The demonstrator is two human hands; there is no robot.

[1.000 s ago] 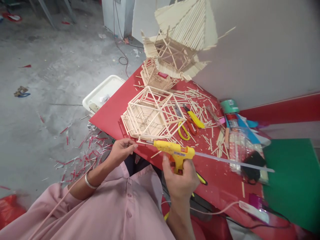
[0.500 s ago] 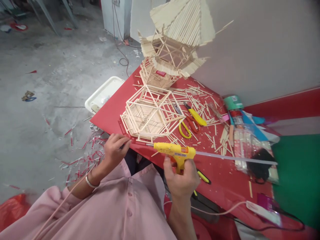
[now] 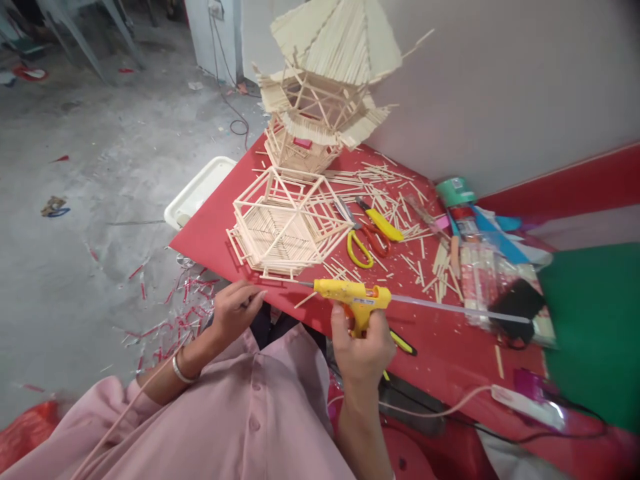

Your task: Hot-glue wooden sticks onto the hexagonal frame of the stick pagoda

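Left hand (image 3: 233, 311) loosely bent, left forearm (image 3: 199, 350) slanting inward. Right hand (image 3: 365, 348) curled in a grip, right forearm (image 3: 363, 417) extended forward.

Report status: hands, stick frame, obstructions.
Right hand gripping yellow glue gun, nozzle by stick frame. Left hand at near edge of red table, grip unclear. Loose sticks scattered beside frame.

A pink button-front shirt (image 3: 215, 427) is worn with dark trousers (image 3: 262, 331) and 1 silvery left-wrist bangle (image 3: 179, 371).
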